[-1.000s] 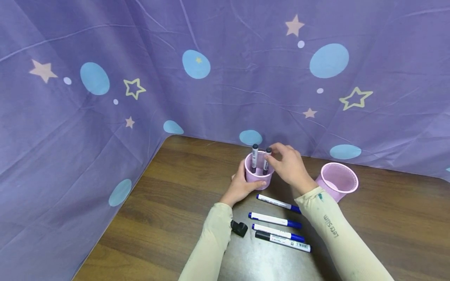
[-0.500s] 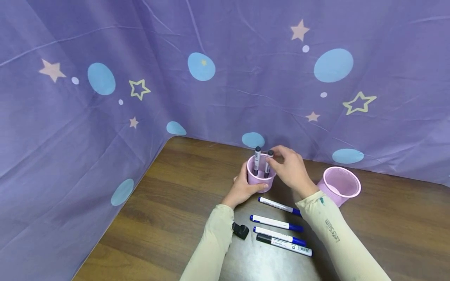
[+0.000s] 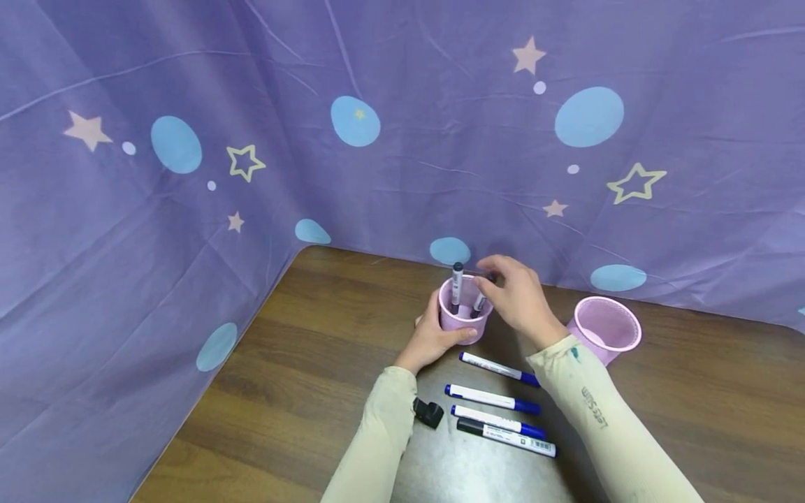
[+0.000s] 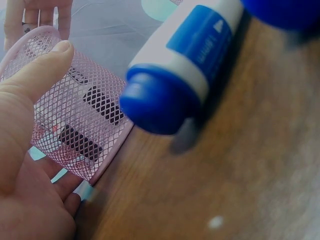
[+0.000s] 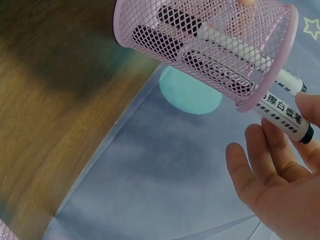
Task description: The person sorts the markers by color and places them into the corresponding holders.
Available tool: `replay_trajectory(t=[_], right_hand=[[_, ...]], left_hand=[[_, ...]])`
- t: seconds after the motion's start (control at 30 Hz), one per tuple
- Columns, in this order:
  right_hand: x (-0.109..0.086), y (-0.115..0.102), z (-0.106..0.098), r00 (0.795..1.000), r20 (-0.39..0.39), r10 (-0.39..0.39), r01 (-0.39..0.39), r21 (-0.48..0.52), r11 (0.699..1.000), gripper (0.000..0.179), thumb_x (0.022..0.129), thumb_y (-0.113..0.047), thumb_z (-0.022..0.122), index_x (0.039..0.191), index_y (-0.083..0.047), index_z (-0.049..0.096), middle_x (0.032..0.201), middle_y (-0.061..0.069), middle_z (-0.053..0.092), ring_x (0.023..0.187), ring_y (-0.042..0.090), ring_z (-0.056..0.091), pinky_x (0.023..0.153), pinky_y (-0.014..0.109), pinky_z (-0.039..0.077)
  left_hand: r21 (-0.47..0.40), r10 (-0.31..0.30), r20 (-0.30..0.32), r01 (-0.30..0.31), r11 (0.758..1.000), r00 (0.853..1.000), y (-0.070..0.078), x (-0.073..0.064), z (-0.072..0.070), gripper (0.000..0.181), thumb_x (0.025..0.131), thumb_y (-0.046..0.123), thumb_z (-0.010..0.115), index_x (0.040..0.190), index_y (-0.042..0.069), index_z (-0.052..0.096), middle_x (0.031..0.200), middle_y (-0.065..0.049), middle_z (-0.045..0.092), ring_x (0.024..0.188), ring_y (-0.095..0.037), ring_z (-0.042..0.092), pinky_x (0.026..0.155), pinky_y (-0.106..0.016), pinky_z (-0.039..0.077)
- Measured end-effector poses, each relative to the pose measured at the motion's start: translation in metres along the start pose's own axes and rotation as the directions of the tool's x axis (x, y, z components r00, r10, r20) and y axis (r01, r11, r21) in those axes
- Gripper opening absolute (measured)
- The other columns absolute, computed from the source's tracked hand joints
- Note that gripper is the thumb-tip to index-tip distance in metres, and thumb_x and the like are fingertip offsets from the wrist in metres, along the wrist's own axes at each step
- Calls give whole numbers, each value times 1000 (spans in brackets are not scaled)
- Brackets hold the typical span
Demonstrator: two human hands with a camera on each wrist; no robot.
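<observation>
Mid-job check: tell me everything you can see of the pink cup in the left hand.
The pink cup is round and open-topped, its mesh wall metal-looking, with smooth rings at rim and base. It looks roughly upright; I can't tell if its base touches the table. The left hand grips its side, thumb across the front. Inside are two black-ended markers, one leaning right. In the head view it is left of the other cup and beyond the loose markers.
</observation>
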State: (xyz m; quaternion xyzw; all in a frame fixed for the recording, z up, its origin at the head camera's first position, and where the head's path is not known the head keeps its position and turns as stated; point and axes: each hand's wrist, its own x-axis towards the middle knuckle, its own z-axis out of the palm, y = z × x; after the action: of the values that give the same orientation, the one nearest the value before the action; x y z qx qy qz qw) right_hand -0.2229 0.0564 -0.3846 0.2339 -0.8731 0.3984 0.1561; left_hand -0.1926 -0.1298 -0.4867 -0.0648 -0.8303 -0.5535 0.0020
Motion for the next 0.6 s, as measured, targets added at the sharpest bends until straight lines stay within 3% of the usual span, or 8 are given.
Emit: replay_trajectory(t=[0.33, 0.43, 0.6], right_hand=[[7, 4, 7, 992, 126, 32, -29, -30, 999, 30, 89, -11, 75, 116, 1, 67, 106, 18, 70, 98, 35, 64, 90, 52, 49], [7, 5, 6, 987, 140, 73, -61, -91, 994, 33, 90, -18, 77, 116, -1, 66, 104, 17, 69, 95, 36, 64, 86, 53, 49], [7, 2, 3, 980, 149, 133, -94, -245, 965, 33, 86, -32, 81, 101, -8, 64, 87, 11, 68, 79, 35, 62, 69, 52, 49]], left_hand=[[-1, 8, 9, -8, 1000, 1000, 1, 0, 0, 96, 77, 34, 88, 154, 26, 32, 142, -6, 55, 127, -35, 43, 106, -55, 32], [2, 9, 12, -9, 1000, 1000, 0, 0, 0, 96, 77, 35, 88, 154, 25, 31, 143, -6, 54, 127, -36, 42, 106, -56, 32], [7, 2, 8, -2, 1000, 1000, -2, 0, -1, 97, 77, 34, 88, 155, 24, 30, 144, -7, 53, 127, -38, 41, 106, -57, 32]])
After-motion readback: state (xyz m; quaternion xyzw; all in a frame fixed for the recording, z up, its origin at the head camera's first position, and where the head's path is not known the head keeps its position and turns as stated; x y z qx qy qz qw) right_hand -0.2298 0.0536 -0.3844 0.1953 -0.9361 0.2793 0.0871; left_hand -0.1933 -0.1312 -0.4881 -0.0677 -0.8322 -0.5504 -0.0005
